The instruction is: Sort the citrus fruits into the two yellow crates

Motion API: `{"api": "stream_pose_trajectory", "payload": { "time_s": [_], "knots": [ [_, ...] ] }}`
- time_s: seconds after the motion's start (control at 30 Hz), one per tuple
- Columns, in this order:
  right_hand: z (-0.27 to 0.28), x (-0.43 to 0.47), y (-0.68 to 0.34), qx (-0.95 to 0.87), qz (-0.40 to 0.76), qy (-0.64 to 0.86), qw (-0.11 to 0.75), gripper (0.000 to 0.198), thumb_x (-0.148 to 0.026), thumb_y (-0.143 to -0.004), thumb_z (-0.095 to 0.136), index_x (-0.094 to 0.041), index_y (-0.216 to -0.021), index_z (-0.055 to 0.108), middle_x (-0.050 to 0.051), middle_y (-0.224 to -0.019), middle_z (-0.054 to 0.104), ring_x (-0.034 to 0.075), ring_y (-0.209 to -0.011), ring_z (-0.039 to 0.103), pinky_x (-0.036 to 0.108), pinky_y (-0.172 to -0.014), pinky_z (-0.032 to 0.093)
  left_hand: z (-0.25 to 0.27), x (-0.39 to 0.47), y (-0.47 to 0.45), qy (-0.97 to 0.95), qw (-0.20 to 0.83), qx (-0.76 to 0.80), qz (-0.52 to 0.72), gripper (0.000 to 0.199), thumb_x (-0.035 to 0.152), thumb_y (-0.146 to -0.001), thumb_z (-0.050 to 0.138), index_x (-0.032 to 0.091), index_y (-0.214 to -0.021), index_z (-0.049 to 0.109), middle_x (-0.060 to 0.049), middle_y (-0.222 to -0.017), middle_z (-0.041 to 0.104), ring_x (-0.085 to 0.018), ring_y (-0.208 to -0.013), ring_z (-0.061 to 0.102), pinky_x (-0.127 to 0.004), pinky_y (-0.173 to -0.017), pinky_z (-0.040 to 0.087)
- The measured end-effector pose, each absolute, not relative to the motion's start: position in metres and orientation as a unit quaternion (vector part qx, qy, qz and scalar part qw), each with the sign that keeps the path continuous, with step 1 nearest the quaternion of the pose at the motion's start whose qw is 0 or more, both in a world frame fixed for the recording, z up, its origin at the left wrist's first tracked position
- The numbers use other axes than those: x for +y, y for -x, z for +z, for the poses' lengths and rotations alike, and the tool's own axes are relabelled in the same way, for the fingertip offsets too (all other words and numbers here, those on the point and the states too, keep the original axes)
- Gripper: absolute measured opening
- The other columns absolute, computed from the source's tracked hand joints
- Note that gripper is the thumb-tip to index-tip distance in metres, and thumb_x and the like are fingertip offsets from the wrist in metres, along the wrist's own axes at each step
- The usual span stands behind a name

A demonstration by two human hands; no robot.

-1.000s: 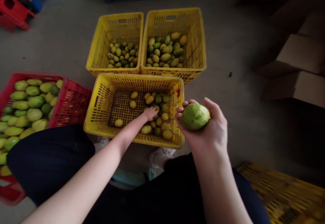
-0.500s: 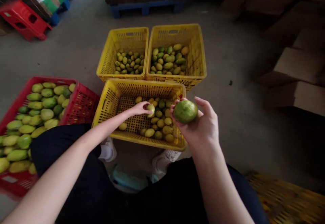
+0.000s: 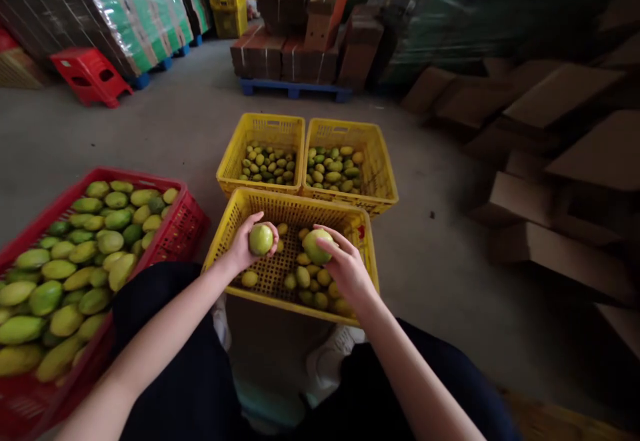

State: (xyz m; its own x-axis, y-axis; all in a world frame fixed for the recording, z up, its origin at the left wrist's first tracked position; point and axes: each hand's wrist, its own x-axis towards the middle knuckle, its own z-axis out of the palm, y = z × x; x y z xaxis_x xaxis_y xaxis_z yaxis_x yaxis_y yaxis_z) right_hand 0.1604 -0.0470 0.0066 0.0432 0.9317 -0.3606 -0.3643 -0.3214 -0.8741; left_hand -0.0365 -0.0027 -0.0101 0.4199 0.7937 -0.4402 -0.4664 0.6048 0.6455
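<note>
My left hand [image 3: 244, 246] is cupped around a yellow-green lemon [image 3: 261, 240], its palm turned up and inward. Over the right half of the near yellow crate [image 3: 291, 202], my right hand [image 3: 349, 269] grips a larger greenish lemon [image 3: 317, 247] between thumb and fingers. Both fruits are held above the crate, apart from each other. Beneath my right hand, a heap of smaller lemons [image 3: 303, 277] fills the crate's right side, partly hidden by that hand. A single lemon [image 3: 249, 279] lies at the crate's left front.
To the left stands a red crate [image 3: 173, 217] full of yellow-green lemons. Two yellow crates [image 3: 261, 121] with lemons adjoin the near crate's far side. Farther off are a red stool [image 3: 93, 75], a blue pallet [image 3: 295, 89] of boxes, and open cardboard boxes [image 3: 545, 191] on the right.
The view has tilted up. My left hand has lifted its lemon from low in the crate and turned it upward. My right hand has turned over and moved its lemon in over the crate.
</note>
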Motion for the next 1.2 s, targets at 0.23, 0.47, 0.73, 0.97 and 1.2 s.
{"api": "stream_pose_trajectory", "payload": {
  "time_s": [0.23, 0.47, 0.73, 0.97, 1.2],
  "knots": [
    [-0.014, -0.056, -0.146, -0.596, 0.374, 0.551, 0.449, 0.040, -0.032, -0.063, 0.082, -0.027, -0.101, 0.073, 0.004, -0.103, 0.072, 0.023, -0.096, 0.064, 0.035, -0.080, 0.054, -0.014, 0.007, 0.025, -0.158, 0.776, 0.399, 0.463, 0.033, 0.036, -0.085, 0.042, 0.013, -0.071, 0.062, -0.004, -0.060, 0.062, -0.013, -0.048, 0.059, -0.022, -0.043, 0.044],
    [-0.016, -0.044, -0.144, -0.612, 0.367, 0.545, 0.441, 0.048, -0.044, -0.068, 0.078, -0.022, -0.109, 0.068, 0.007, -0.104, 0.072, 0.023, -0.090, 0.067, 0.035, -0.075, 0.057, 0.011, -0.004, 0.027, -0.079, 0.766, 0.333, 0.545, 0.037, 0.044, -0.087, 0.050, 0.011, -0.087, 0.067, -0.010, -0.080, 0.071, -0.022, -0.085, 0.069, -0.032, -0.076, 0.056],
    [-0.036, -0.041, -0.133, -0.596, 0.414, 0.551, 0.412, 0.051, -0.048, -0.064, 0.080, -0.018, -0.105, 0.072, 0.007, -0.090, 0.075, 0.022, -0.074, 0.067, 0.037, -0.070, 0.057, -0.005, -0.002, 0.014, -0.173, 0.765, 0.316, 0.534, 0.032, 0.045, -0.086, 0.063, 0.016, -0.097, 0.069, -0.008, -0.109, 0.070, -0.022, -0.116, 0.060, -0.033, -0.103, 0.043],
    [-0.005, -0.039, -0.150, -0.509, 0.419, 0.530, 0.533, 0.051, -0.045, -0.066, 0.079, -0.021, -0.110, 0.069, 0.007, -0.102, 0.075, 0.023, -0.087, 0.070, 0.037, -0.078, 0.058, -0.010, -0.004, 0.008, -0.273, 0.729, 0.346, 0.523, 0.046, 0.044, -0.063, 0.084, 0.019, -0.095, 0.062, -0.004, -0.096, 0.069, -0.020, -0.096, 0.063, -0.034, -0.087, 0.047],
    [0.021, -0.040, -0.167, -0.519, 0.408, 0.483, 0.575, 0.049, -0.041, -0.067, 0.081, -0.024, -0.110, 0.067, 0.004, -0.101, 0.074, 0.022, -0.089, 0.069, 0.037, -0.079, 0.058, 0.002, -0.013, 0.010, -0.411, 0.721, 0.328, 0.452, 0.051, 0.032, -0.059, 0.087, 0.020, -0.103, 0.065, -0.004, -0.101, 0.069, -0.020, -0.095, 0.062, -0.030, -0.087, 0.044]
  ]
}}
